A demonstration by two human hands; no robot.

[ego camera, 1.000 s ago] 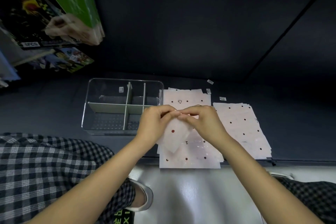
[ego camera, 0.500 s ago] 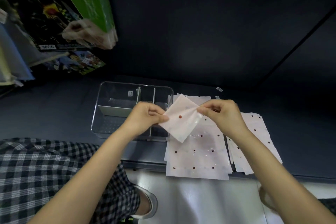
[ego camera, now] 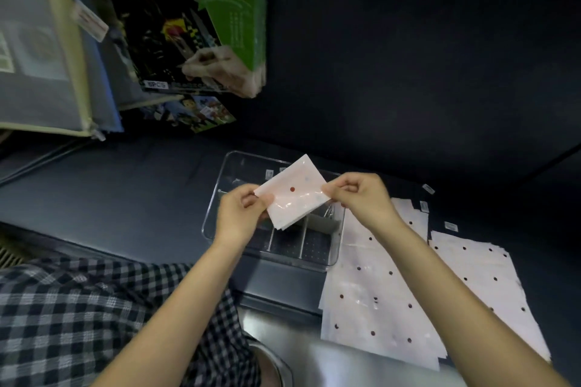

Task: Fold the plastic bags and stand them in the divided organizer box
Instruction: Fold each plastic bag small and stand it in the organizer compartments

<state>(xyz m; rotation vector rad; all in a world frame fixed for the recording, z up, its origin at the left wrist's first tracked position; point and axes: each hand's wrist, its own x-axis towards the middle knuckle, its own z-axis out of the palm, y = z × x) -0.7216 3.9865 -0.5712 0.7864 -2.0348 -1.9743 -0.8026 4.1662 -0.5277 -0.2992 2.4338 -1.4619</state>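
Now lifted off the flat bags (ego camera: 374, 292) and carried over the organizer box (ego camera: 330, 256). Folded bag (ego camera: 294, 195) pinched at opposite corners by left hand (ego camera: 239, 217) and right hand (ego camera: 361, 198), tilted above the compartments. Folding apparently done; ready for standing inside.

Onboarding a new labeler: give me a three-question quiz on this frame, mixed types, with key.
1. True or false: the folded bag is already standing in the organizer box.
2. Which hands pinch the folded bag? A) left only B) right only C) both
3. Fill in: the stacks of flat bags lie to the ____ of the box in the picture.

Key:
1. False; it is held up over the box.
2. C; the left hand pinches its left edge and the right hand its right edge.
3. Right.
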